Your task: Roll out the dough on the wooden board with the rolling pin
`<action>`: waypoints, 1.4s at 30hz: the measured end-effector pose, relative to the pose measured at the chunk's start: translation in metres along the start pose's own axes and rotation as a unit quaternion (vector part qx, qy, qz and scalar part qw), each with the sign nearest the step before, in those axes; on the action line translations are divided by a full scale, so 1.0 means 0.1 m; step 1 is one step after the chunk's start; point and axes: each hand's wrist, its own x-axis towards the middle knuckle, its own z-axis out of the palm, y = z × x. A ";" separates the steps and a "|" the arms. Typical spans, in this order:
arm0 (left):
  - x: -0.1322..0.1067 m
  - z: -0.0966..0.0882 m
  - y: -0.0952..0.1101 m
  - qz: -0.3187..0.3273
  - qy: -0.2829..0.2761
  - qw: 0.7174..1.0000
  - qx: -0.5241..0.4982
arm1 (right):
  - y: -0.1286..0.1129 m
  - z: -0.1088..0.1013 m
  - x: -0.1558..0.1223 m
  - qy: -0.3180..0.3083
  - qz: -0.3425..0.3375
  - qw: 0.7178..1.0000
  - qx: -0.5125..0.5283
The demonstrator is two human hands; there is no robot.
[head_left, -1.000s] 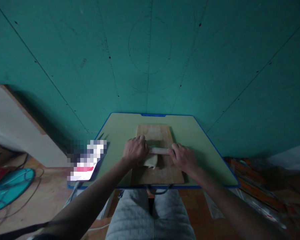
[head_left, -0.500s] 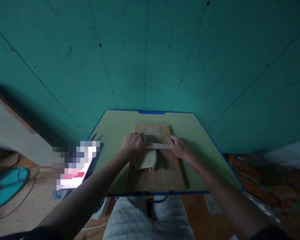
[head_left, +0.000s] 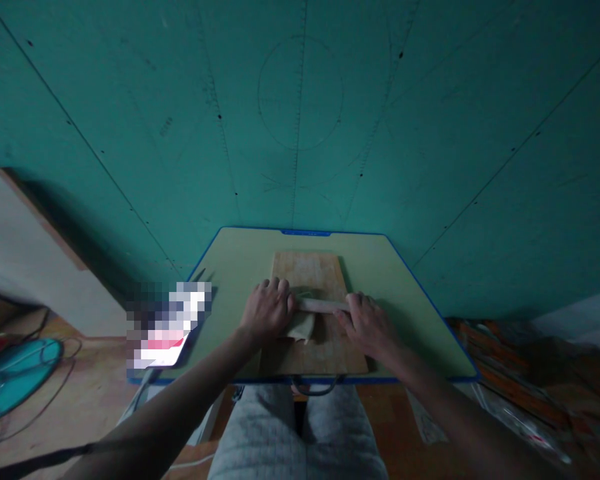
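Observation:
A pale wooden rolling pin (head_left: 323, 305) lies crosswise over a flat piece of dough (head_left: 301, 328) on a wooden cutting board (head_left: 340, 353). My left hand (head_left: 269, 307) is wrapped round the pin's left end and covers part of the dough. Around the right end closes my right hand (head_left: 367, 323), its thumb along the pin. Dough shows both in front of the pin and, as a thin strip, just behind it. The dough's near edge is uneven.
Under the board is a pale green table (head_left: 240, 267) with a blue rim, against a green wall (head_left: 300, 120). A blurred-out bright screen (head_left: 173, 333) stands at the table's left. The board's dark handle (head_left: 315, 388) overhangs the near edge.
Both hands have brought the rolling pin nearer to me, over the dough, more of which is now covered. The camera view has tilted up slightly.

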 end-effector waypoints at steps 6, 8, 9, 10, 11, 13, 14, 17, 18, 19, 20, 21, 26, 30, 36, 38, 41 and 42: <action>0.27 0.07 -0.06 0.002 -0.041 0.999 0.019 | 0.07 -0.01 0.30 -0.076 0.060 0.993 0.074; 0.36 0.11 -0.09 -0.001 -0.040 0.999 0.021 | 0.10 -0.02 0.43 -0.098 0.084 0.986 0.102; 0.39 0.13 -0.10 0.003 -0.041 0.999 0.020 | 0.12 -0.02 0.49 -0.110 0.095 0.983 0.113; 0.43 0.14 -0.12 0.004 -0.045 0.999 0.018 | 0.13 -0.02 0.55 -0.121 0.106 0.980 0.120; 0.45 0.16 -0.12 0.002 -0.050 0.999 0.013 | 0.15 -0.02 0.61 -0.131 0.116 0.977 0.123; 0.51 0.17 -0.13 -0.018 -0.060 0.998 0.003 | 0.17 -0.01 0.69 -0.144 0.135 0.973 0.118; 0.53 0.17 -0.13 -0.031 -0.065 0.997 -0.001 | 0.17 0.00 0.72 -0.148 0.143 0.972 0.113; 0.56 0.15 -0.12 -0.056 -0.048 0.997 0.000 | 0.15 0.00 0.74 -0.146 0.168 0.970 0.100; 0.55 0.13 -0.11 -0.060 -0.034 0.998 0.005 | 0.13 0.00 0.72 -0.141 0.177 0.969 0.095; 0.53 0.12 -0.10 -0.063 -0.018 0.998 0.011 | 0.10 -0.01 0.69 -0.134 0.183 0.970 0.088; 0.50 0.10 -0.08 -0.065 -0.003 0.998 0.017 | 0.08 -0.02 0.65 -0.127 0.183 0.972 0.080; 0.46 0.09 -0.07 -0.066 0.008 0.998 0.022 | 0.05 -0.04 0.60 -0.117 0.178 0.974 0.072; 0.28 0.04 -0.02 -0.053 0.005 0.999 0.008 | 0.00 -0.06 0.38 -0.079 0.142 0.985 0.059; 0.37 0.06 -0.04 -0.062 -0.020 0.998 -0.001 | 0.07 0.00 0.49 -0.092 0.151 0.981 0.078; 0.60 0.17 -0.11 -0.060 0.017 0.998 0.021 | 0.19 0.03 0.85 -0.150 0.187 0.963 0.121; 0.60 0.21 -0.13 -0.061 0.035 0.997 0.019 | 0.19 0.01 0.88 -0.163 0.193 0.960 0.119; 0.53 0.25 -0.14 -0.029 0.072 0.997 0.016 | 0.15 -0.01 0.82 -0.160 0.193 0.962 0.110; 0.49 0.26 -0.13 -0.014 0.085 0.996 0.015 | 0.14 -0.02 0.77 -0.156 0.191 0.963 0.105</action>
